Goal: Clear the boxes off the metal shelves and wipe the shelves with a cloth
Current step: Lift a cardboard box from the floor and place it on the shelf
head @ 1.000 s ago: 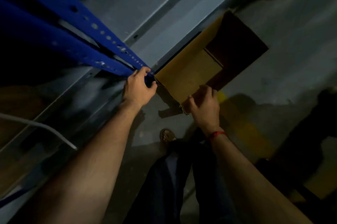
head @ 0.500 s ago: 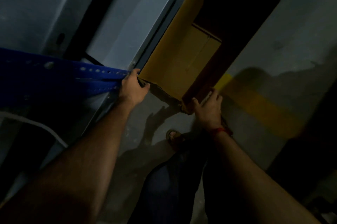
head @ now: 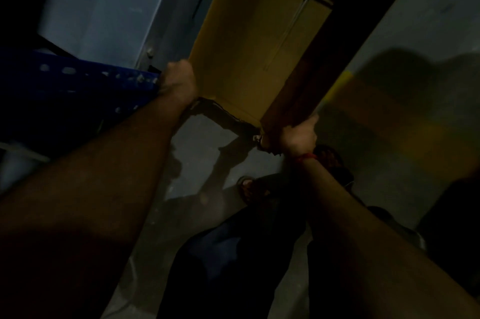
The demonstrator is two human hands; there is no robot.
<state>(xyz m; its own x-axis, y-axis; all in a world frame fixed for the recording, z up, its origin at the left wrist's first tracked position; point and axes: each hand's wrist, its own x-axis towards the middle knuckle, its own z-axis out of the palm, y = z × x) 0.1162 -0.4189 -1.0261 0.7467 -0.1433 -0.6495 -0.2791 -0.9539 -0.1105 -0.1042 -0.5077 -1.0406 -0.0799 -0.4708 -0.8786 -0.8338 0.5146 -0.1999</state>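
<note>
Dim grey floor (head: pixel 207 144) below open yellow-tan cardboard box (head: pixel 246 58), right wall dark

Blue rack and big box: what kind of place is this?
Probably a storeroom or warehouse: a blue perforated metal rack, a big cardboard box, and a bare concrete floor with a yellow line.

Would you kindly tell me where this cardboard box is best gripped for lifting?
Probably grip the cardboard box at its two near corners, one hand from each side: it is wide and open-topped. The right hand grips the near right corner; the left hand sits by the near left one.
</note>
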